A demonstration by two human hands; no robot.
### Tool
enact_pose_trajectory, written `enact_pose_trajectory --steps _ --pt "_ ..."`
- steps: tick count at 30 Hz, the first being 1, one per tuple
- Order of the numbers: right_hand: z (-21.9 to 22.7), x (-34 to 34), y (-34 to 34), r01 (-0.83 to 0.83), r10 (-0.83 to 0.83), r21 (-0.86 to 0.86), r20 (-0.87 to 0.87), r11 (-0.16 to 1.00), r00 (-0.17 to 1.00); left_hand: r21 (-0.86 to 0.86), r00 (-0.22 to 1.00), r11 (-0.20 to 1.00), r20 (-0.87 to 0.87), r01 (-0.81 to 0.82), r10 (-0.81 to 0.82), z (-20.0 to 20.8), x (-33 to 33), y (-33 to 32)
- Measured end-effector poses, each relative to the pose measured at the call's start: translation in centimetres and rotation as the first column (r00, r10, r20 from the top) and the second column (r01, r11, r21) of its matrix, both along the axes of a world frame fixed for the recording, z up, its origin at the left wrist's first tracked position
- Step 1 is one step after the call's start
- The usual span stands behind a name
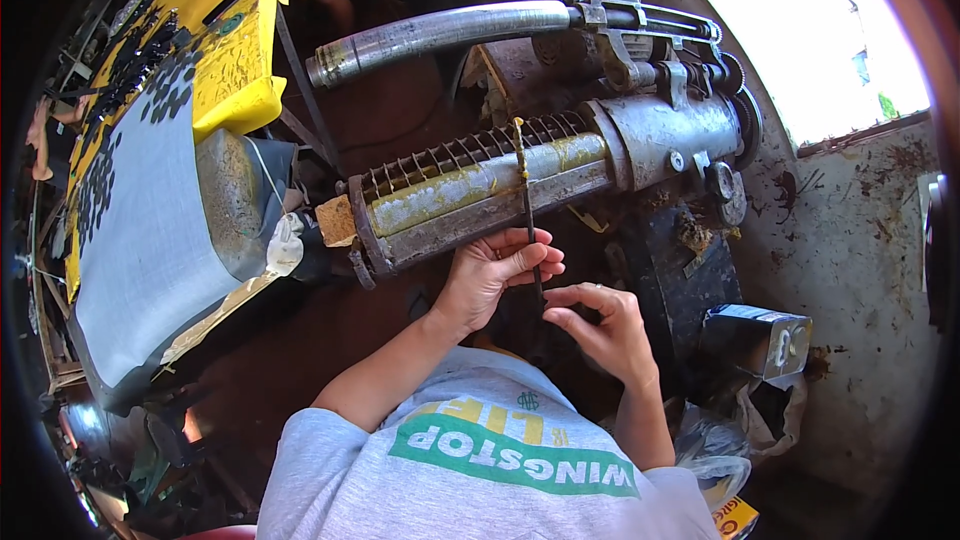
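Observation:
A thin dark stick (530,215) with yellowish glue-like residue on its upper end stands nearly upright in front of me. My left hand (485,282) is closed on its lower part between thumb and fingers. Thumb and forefinger of my right hand (612,332) pinch at the stick's bottom end. Just beyond my hands lies a heavy metal machine (660,135) with a long trough-like frame. A roller (440,198) smeared with yellow residue runs along it beside a row of thin metal ribs (420,172). From my view the stick's tip crosses in front of these parts.
A polished metal arm (440,38) juts left above the machine. At left, a table (250,60) with a yellow cover carries a grey sheet (150,230) and many small black pieces. A metal can (775,340) and plastic bags (710,455) stand by the wall at right.

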State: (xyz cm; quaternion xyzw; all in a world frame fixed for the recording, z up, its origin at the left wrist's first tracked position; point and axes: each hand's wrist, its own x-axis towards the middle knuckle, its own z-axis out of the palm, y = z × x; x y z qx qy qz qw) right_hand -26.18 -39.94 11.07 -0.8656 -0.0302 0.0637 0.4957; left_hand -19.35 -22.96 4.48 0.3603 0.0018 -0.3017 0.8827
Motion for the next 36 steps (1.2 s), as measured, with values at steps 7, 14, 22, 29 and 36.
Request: enact_pose_trajectory --steps 7,14,22,29,36 --pt "-1.1 -0.8 3.6 0.167 -0.143 -0.288 0.101 0.943 0.985 0.101 0.998 0.994 -0.035 -0.044 0.048 0.2 0.1 -0.9" --pt "-4.1 -0.5 2.2 0.287 -0.214 0.463 -0.204 0.839 0.955 -0.005 0.998 1.000 -0.058 -0.018 0.017 -0.5 0.1 -0.4" --pt "-4.0 0.7 0.3 0.207 0.023 0.630 -0.337 0.749 0.941 -0.134 0.999 0.990 0.019 0.049 -0.047 0.1 -0.2 0.5" --pt "-3.3 1.2 0.2 0.184 0.228 0.742 -0.416 0.645 0.880 -0.102 0.999 0.994 0.010 0.033 -0.032 -0.7 -0.5 0.9" --pt "-1.8 1.5 -4.3 0.128 -0.109 0.294 -0.078 0.947 0.991 -0.024 0.996 0.996 -0.022 -0.084 0.083 -1.1 -0.5 0.1"
